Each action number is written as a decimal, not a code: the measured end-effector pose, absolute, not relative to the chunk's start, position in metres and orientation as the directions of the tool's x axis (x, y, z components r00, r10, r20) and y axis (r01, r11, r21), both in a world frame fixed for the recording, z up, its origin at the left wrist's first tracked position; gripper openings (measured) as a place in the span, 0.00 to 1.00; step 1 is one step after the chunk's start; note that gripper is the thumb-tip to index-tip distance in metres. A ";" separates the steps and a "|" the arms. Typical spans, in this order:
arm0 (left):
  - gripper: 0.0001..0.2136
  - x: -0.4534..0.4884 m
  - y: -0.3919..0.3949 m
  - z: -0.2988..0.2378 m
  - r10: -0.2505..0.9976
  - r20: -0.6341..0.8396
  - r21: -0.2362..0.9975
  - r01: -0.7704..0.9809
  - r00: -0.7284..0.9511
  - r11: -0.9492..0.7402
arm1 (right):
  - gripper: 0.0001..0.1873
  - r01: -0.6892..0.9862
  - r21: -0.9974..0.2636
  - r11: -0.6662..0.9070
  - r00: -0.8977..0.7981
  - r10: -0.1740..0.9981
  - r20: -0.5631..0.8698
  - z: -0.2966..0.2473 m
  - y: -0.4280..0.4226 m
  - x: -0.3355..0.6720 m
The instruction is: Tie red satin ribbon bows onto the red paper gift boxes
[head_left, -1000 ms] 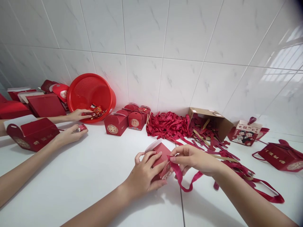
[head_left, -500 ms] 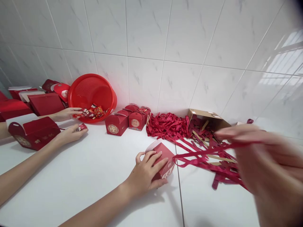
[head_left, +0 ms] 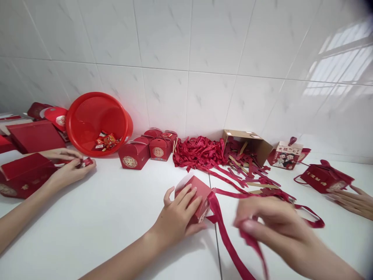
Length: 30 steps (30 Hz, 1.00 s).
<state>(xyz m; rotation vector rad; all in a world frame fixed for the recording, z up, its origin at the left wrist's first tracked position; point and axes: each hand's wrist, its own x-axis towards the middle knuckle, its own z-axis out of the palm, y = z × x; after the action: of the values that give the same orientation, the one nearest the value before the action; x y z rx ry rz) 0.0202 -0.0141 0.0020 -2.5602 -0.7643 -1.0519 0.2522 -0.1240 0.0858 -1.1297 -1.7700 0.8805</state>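
My left hand [head_left: 177, 216] rests on a small red gift box [head_left: 198, 193] on the white table, gripping it from the near side. A red ribbon [head_left: 222, 229] runs from the box's right side down toward me. My right hand [head_left: 272, 225], blurred, pinches that ribbon low at the right of the box.
A pile of red ribbons [head_left: 201, 151] and a tipped cardboard box [head_left: 247, 142] lie by the tiled wall. Finished red boxes [head_left: 142, 149] stand beside a red basin [head_left: 96, 122] with sweets. Another person's hands [head_left: 68, 167] work at the left; a third hand [head_left: 354, 200] lies at the right.
My right hand pulled the ribbon up and out to the right, then came back down near the box. The other person's hand left the basin and joined the other hand.
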 end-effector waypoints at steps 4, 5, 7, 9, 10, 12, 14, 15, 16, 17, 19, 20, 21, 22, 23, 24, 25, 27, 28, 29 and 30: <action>0.25 0.032 -0.028 0.007 0.353 0.662 -0.108 0.551 0.661 -0.828 | 0.10 0.137 -0.942 0.307 -0.307 0.917 0.254 0.088 -0.077 0.225; 0.25 0.036 -0.032 0.008 0.359 0.647 -0.120 0.555 0.672 -0.823 | 0.11 0.055 -0.960 0.274 -0.276 0.929 0.249 0.084 -0.070 0.221; 0.23 0.043 -0.041 0.009 0.391 0.626 -0.130 0.585 0.674 -0.800 | 0.12 -0.067 -0.976 0.206 -0.212 0.953 0.216 0.076 -0.060 0.213; 0.20 0.048 -0.049 0.011 0.437 0.624 -0.109 0.625 0.648 -0.773 | 0.14 -0.140 -0.980 0.145 -0.163 0.972 0.167 0.069 -0.054 0.206; 0.20 0.049 -0.052 0.013 0.458 0.622 -0.092 0.641 0.635 -0.762 | 0.14 -0.172 -0.978 0.115 -0.146 0.979 0.141 0.066 -0.051 0.202; 0.20 0.047 -0.056 0.019 0.492 0.611 -0.058 0.655 0.620 -0.754 | 0.15 -0.253 -0.966 0.049 -0.136 0.987 0.086 0.064 -0.046 0.196; 0.24 0.041 -0.059 0.028 0.503 0.602 -0.048 0.657 0.620 -0.753 | 0.15 -0.338 -0.941 -0.010 -0.147 0.988 0.043 0.064 -0.041 0.193; 0.26 0.037 -0.060 0.034 0.496 0.611 -0.055 0.658 0.617 -0.751 | 0.15 -0.371 -0.928 -0.037 -0.161 0.987 0.024 0.064 -0.039 0.192; 0.27 0.032 -0.061 0.039 0.477 0.632 -0.068 0.657 0.611 -0.751 | 0.15 -0.394 -0.917 -0.063 -0.179 0.984 0.010 0.064 -0.037 0.192; 0.26 0.027 -0.062 0.045 0.448 0.664 -0.084 0.655 0.599 -0.751 | 0.15 -0.405 -0.911 -0.083 -0.197 0.980 -0.002 0.065 -0.035 0.192; 0.21 0.018 -0.061 0.056 0.387 0.741 -0.094 0.655 0.549 -0.750 | 0.15 -0.393 -0.912 -0.118 -0.226 0.974 -0.029 0.066 -0.033 0.193; 0.16 0.015 -0.058 0.061 0.377 0.776 -0.077 0.670 0.506 -0.739 | 0.15 -0.373 -0.918 -0.134 -0.234 0.971 -0.046 0.066 -0.033 0.193; 0.13 0.011 -0.055 0.065 0.394 0.795 -0.048 0.695 0.461 -0.718 | 0.15 -0.345 -0.928 -0.144 -0.237 0.970 -0.062 0.067 -0.033 0.192; 0.10 0.009 -0.050 0.068 0.439 0.794 -0.004 0.725 0.421 -0.688 | 0.16 -0.307 -0.940 -0.148 -0.237 0.969 -0.075 0.068 -0.033 0.192; 0.09 0.006 -0.044 0.070 0.512 0.765 0.054 0.753 0.391 -0.656 | 0.15 -0.262 -0.954 -0.147 -0.235 0.968 -0.084 0.069 -0.033 0.191; 0.08 0.004 -0.038 0.071 0.608 0.699 0.129 0.770 0.377 -0.625 | 0.15 -0.218 -0.966 -0.139 -0.232 0.969 -0.087 0.070 -0.034 0.190; 0.09 0.003 -0.032 0.071 0.711 0.591 0.222 0.771 0.381 -0.597 | 0.14 -0.176 -0.976 -0.131 -0.229 0.969 -0.089 0.071 -0.034 0.189; 0.11 0.000 -0.022 0.069 0.853 0.327 0.439 0.733 0.407 -0.519 | 0.11 -0.102 -0.986 -0.133 -0.219 0.970 -0.108 0.073 -0.033 0.188; 0.13 0.000 -0.019 0.067 0.884 0.226 0.528 0.712 0.409 -0.464 | 0.10 -0.067 -0.988 -0.140 -0.214 0.969 -0.122 0.074 -0.033 0.187; 0.15 0.000 -0.017 0.065 0.902 0.165 0.589 0.694 0.398 -0.414 | 0.09 -0.034 -0.988 -0.148 -0.211 0.968 -0.137 0.074 -0.032 0.187; 0.16 -0.001 -0.016 0.063 0.914 0.142 0.624 0.682 0.381 -0.381 | 0.09 0.002 -0.989 -0.151 -0.212 0.966 -0.148 0.074 -0.030 0.188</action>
<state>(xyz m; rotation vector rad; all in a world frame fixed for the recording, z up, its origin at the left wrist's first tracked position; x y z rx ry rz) -0.0005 -0.0162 0.0629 -2.9726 -1.8744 -0.8999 0.1877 -0.0304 0.0741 -1.2007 -1.2793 1.4874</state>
